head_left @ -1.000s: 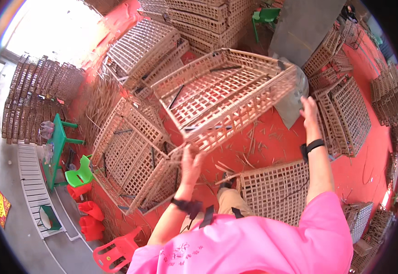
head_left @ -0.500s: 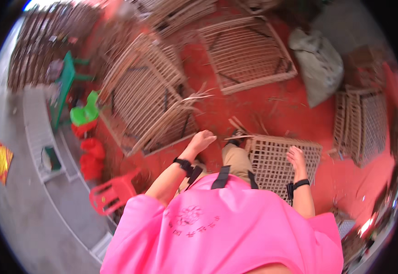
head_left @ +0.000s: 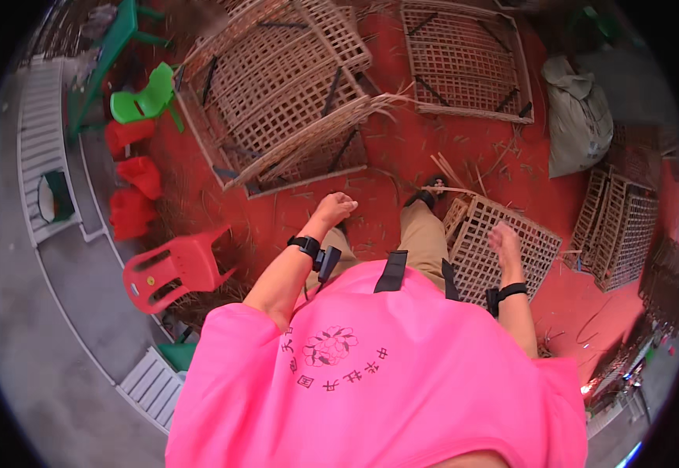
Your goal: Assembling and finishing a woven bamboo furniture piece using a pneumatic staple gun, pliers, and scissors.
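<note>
My left hand (head_left: 335,208) hangs in the air over the red floor, its fingers loosely bent and nothing seen in them. To its upper left leans a stack of large woven cane frames (head_left: 277,86) with dark corner braces and frayed strips at one corner. My right hand (head_left: 504,243) is held loosely open above a smaller woven lattice panel (head_left: 538,253), apart from it as far as I can tell. This panel lies by my right foot, with loose cane strips beside it. Both wrists carry black bands.
Another large woven frame (head_left: 472,66) lies ahead. A pale sack (head_left: 577,117) and stacked lattice panels (head_left: 628,234) stand at the right. At the left are a red plastic chair (head_left: 174,269), a green chair (head_left: 146,97) and a green table (head_left: 105,58). Cane scraps litter the floor.
The view has shifted and turned, with the chairs, frames and sack now in different places in the picture. My left hand appears higher in view. Neither hand has visibly taken hold of anything.
</note>
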`<state>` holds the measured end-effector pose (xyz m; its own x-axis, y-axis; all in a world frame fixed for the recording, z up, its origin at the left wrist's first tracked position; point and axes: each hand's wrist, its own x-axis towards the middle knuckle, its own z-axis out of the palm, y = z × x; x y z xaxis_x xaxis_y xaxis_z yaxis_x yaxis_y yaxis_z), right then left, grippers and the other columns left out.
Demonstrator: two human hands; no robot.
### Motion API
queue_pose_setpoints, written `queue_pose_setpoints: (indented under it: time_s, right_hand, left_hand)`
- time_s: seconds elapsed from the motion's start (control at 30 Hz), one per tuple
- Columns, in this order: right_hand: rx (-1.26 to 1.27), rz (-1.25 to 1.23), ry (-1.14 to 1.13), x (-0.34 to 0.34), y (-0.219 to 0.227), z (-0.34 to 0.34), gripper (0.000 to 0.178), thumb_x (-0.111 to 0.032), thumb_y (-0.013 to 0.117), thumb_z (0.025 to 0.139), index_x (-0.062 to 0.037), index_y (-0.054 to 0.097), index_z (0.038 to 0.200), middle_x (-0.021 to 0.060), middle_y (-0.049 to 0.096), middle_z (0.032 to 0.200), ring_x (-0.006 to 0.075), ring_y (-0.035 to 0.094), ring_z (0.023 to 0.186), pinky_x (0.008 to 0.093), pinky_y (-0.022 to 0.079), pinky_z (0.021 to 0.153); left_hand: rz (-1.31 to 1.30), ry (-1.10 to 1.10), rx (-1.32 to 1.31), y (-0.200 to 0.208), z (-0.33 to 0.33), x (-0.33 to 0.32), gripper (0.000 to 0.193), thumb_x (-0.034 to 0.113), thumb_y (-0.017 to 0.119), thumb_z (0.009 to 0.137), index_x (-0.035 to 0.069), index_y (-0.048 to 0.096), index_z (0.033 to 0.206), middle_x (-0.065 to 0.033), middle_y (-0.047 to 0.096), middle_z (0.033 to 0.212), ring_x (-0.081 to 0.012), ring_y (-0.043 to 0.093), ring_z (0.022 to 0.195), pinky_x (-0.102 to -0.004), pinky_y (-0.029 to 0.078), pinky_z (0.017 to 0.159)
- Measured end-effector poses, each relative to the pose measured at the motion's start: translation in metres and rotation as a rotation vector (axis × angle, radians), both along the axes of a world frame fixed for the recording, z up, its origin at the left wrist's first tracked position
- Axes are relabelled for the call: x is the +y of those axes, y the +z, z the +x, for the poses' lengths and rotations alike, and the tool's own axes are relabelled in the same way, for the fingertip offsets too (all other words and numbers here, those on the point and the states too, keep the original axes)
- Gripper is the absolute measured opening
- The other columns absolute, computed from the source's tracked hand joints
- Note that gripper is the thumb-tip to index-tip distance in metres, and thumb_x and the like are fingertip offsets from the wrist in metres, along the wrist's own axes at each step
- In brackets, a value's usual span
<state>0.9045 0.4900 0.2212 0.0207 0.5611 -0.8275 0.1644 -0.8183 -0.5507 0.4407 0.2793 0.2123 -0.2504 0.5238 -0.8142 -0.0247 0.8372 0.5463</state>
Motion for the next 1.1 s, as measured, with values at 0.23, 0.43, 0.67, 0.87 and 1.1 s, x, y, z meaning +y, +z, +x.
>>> queue_pose_setpoints:
  time_s: [0.23, 0.43, 0.67, 0.87, 1.1]
  right_hand:
    - [0.035, -0.295, 0.248, -0.131, 0.017, -0.113, 0.015, -0.02, 0.061, 0.09, -0.0062, 0.058, 0.086, 0.0017, 0.056, 0.071, 0.015, 0.056, 0.059, 0.0284, 0.045, 0.051]
    - [0.002, -0.088, 0.552, -0.127, 0.041, -0.264, 0.037, -0.016, 0.063, 0.089, -0.0008, 0.059, 0.123, 0.0, 0.062, 0.084, 0.0093, 0.057, 0.066, 0.0229, 0.044, 0.054]
    - [-0.001, 0.051, 0.932, -0.092, -0.084, -0.37, 0.023, -0.019, 0.065, 0.086, -0.0054, 0.07, 0.104, -0.0019, 0.056, 0.066, 0.0057, 0.047, 0.054, 0.0241, 0.038, 0.047]
    - [-0.028, 0.367, 1.171, -0.183, -0.079, -0.513, 0.044, -0.017, 0.07, 0.082, -0.0011, 0.064, 0.122, 0.0095, 0.072, 0.105, 0.0176, 0.067, 0.089, 0.0301, 0.053, 0.075]
    - [-0.156, 0.5, 1.372, -0.286, -0.081, -0.676, 0.048, -0.033, 0.067, 0.081, -0.0067, 0.065, 0.121, 0.0171, 0.069, 0.111, 0.0327, 0.065, 0.107, 0.041, 0.05, 0.092]
  left_hand:
    - [0.046, 0.3, -0.01, -0.005, -0.124, -0.17, 0.037, 0.032, 0.072, 0.088, 0.0, 0.066, 0.107, -0.0056, 0.068, 0.091, -0.0144, 0.063, 0.072, -0.027, 0.049, 0.061]
    - [-0.216, 0.737, 0.183, 0.035, -0.188, -0.363, 0.031, 0.032, 0.067, 0.088, 0.005, 0.068, 0.103, -0.002, 0.065, 0.08, -0.0105, 0.062, 0.063, -0.0253, 0.043, 0.051]
    - [-0.225, 1.001, 0.166, 0.076, -0.144, -0.428, 0.019, 0.028, 0.067, 0.088, 0.009, 0.066, 0.089, -0.0012, 0.065, 0.073, -0.0115, 0.06, 0.06, -0.027, 0.044, 0.051]
    - [-0.414, 0.684, -0.125, 0.009, -0.156, -0.463, 0.033, 0.033, 0.06, 0.091, 0.004, 0.066, 0.105, -0.0134, 0.069, 0.093, -0.0263, 0.068, 0.086, -0.0399, 0.052, 0.077]
    - [-0.352, 0.037, 0.286, -0.006, -0.28, -0.467, 0.052, 0.041, 0.054, 0.091, -0.003, 0.06, 0.117, -0.0285, 0.061, 0.117, -0.0436, 0.055, 0.115, -0.0491, 0.043, 0.099]
